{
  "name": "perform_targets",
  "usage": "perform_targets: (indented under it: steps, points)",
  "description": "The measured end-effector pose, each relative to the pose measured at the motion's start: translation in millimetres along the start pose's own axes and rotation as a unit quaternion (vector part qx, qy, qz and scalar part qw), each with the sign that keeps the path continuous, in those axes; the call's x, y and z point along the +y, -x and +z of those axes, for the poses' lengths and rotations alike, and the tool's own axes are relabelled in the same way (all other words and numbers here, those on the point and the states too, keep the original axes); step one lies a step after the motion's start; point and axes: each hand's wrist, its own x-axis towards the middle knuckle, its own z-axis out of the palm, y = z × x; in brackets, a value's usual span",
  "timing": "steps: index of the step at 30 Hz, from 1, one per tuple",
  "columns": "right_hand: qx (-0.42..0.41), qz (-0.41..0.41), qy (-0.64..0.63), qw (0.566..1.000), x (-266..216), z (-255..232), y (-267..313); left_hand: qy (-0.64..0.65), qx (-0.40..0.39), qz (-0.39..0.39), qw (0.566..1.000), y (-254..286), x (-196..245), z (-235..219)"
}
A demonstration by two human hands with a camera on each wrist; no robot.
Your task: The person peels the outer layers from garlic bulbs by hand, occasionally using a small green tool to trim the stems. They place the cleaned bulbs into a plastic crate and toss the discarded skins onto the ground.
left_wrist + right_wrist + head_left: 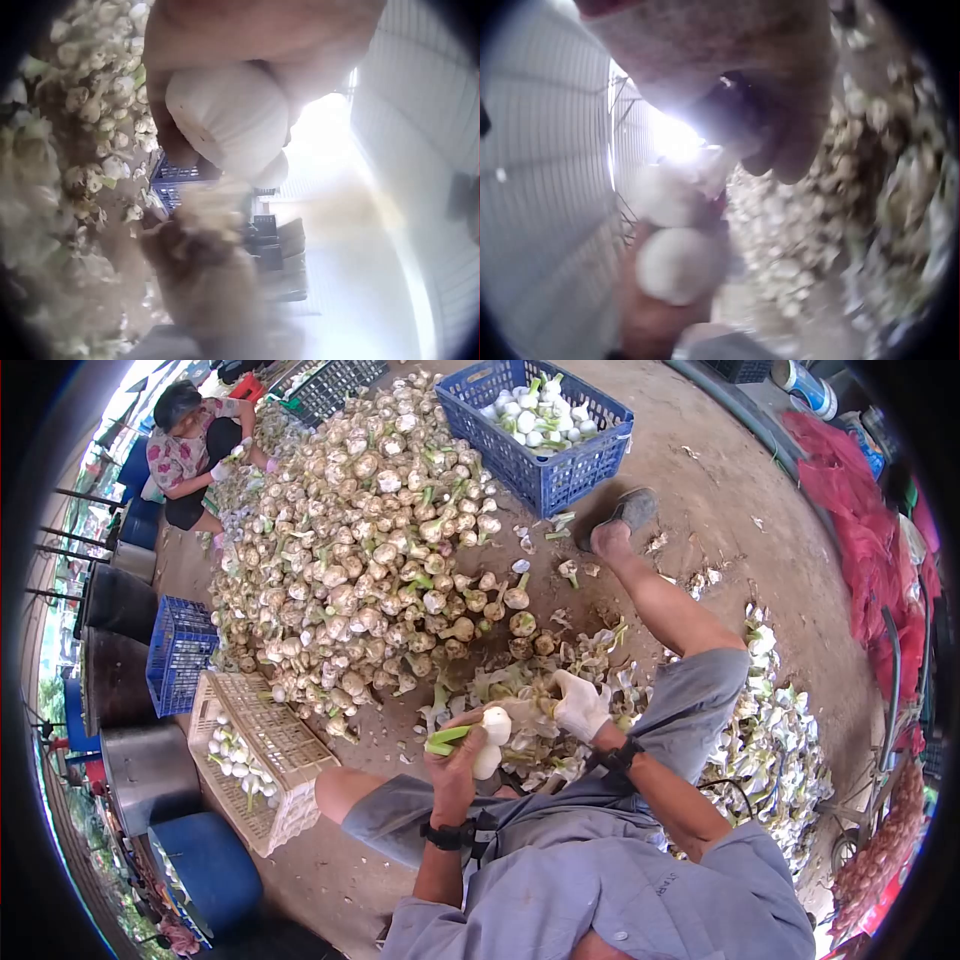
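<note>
My bare left hand (455,765) grips peeled white garlic bulbs (496,726) with trimmed green stems sticking out to the left; two bulbs show in the head view. One smooth bulb (229,116) fills the space under the fingers in the left wrist view. Just right of the bulbs is my gloved right hand (582,706), its fingers curled in a pinch. A pale, blurred strip of garlic skin (714,169) shows at its fingertips, between the hand and the bulbs. Loose husks (560,750) lie on the ground beneath both hands.
A large heap of unpeeled garlic (350,560) lies ahead. A blue crate (560,485) with peeled bulbs stands beyond it, and a tipped beige basket (270,745) with more bulbs is at left. Another person (195,455) crouches far left. Husks (770,760) pile up at right.
</note>
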Motion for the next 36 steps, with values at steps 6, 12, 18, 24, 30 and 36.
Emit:
perform_targets:
  steps: [6, 12, 18, 24, 30, 36]
  points:
    - [0.003, -0.207, 0.012, 0.978, -4, 8, 12, -0.070, -0.006, 0.060, 0.996, -10, 2, 5]
    - [0.021, -0.148, 0.189, 0.971, -58, 20, 39, -0.368, -0.046, 0.252, 0.894, -17, -1, 20]
    - [0.005, -0.170, 0.244, 0.955, -41, 17, 13, -0.375, -0.069, 0.200, 0.903, -20, -3, 3]
    - [-0.054, -0.134, -0.051, 0.988, -17, 7, -6, -0.346, -0.069, 0.175, 0.919, -36, 4, 4]
    - [-0.087, -0.149, 0.107, 0.979, -30, 0, -3, -0.441, -0.153, 0.213, 0.858, -62, 13, 6]
    - [-0.052, -0.080, 0.197, 0.976, -31, 4, -32, -0.391, -0.170, 0.186, 0.885, -76, 3, 0]
